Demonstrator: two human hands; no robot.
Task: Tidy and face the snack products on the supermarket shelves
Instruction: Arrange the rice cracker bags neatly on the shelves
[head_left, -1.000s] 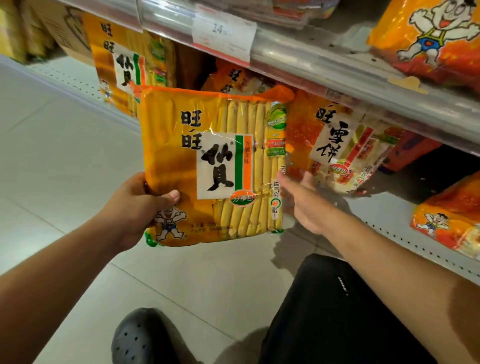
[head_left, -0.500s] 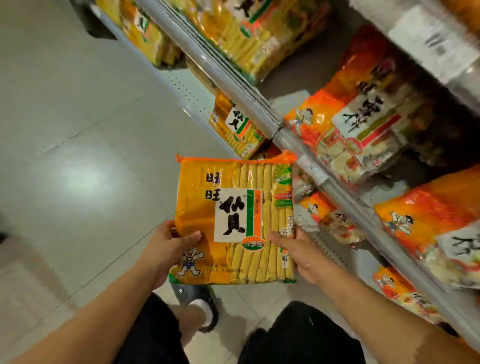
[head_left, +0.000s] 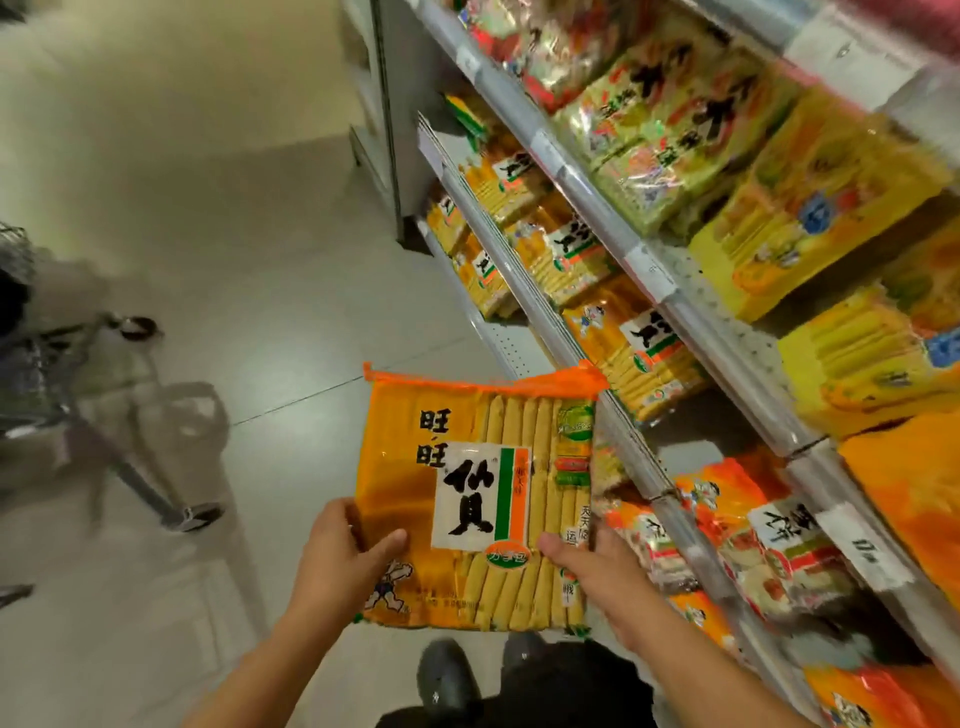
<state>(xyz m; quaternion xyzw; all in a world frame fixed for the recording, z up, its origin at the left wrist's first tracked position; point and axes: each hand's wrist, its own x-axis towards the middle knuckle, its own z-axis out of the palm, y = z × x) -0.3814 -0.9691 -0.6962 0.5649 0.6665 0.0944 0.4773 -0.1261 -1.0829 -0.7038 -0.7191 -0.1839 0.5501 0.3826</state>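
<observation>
Since the earlier frames the view has swung up along the aisle and the right hand (head_left: 597, 577), which a second ago only reached toward the pack, now grips it. The orange rice cracker pack (head_left: 478, 504) is held upright in front of the shelving, label toward the person, out over the floor and just off the front edge of the lower shelf (head_left: 644, 467). The left hand (head_left: 337, 561) pinches its lower left corner, thumb on the front; the right hand's fingers are curled round its lower right edge.

My judgement: the task is mid-way. This one pack is pulled out and not yet faced, while matching packs (head_left: 644, 343) lie leaning and uneven further along that shelf, so straightening remains there. Red-orange snow cracker bags (head_left: 769, 540) slump at the near end, and yellow bags (head_left: 831, 208) on the shelf above sit askew.

A shopping trolley (head_left: 62, 332) stands on the floor at left, well apart; the shelf's front rail is the nearest obstacle.
</observation>
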